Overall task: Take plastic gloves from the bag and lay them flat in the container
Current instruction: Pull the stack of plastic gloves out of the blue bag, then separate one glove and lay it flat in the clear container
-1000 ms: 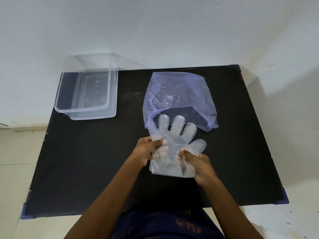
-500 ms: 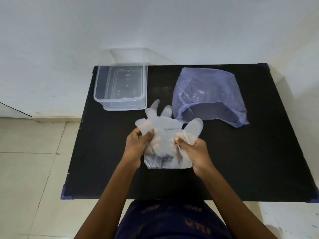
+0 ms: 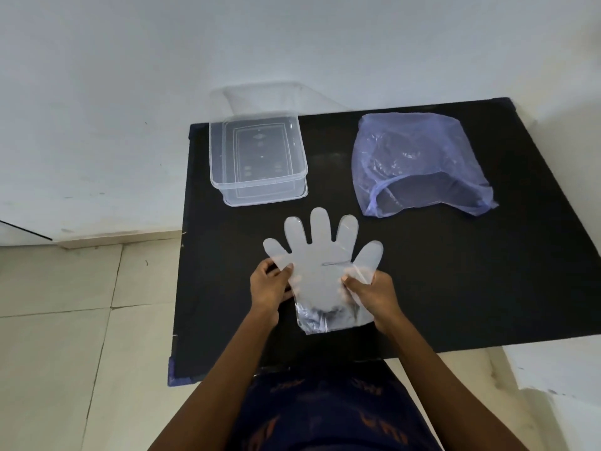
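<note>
Clear, five-fingered plastic glove (image 3: 320,275) spread between hands; left hand (image 3: 268,284) and right hand (image 3: 370,292) pinch its side edges.

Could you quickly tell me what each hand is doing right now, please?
Left hand: closed, pinching the left edge of the plastic glove.
Right hand: closed, pinching the glove's right edge.

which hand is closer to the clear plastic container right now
Left. The left hand sits below the clear container, gripping the glove; the right hand grips farther right.
</note>
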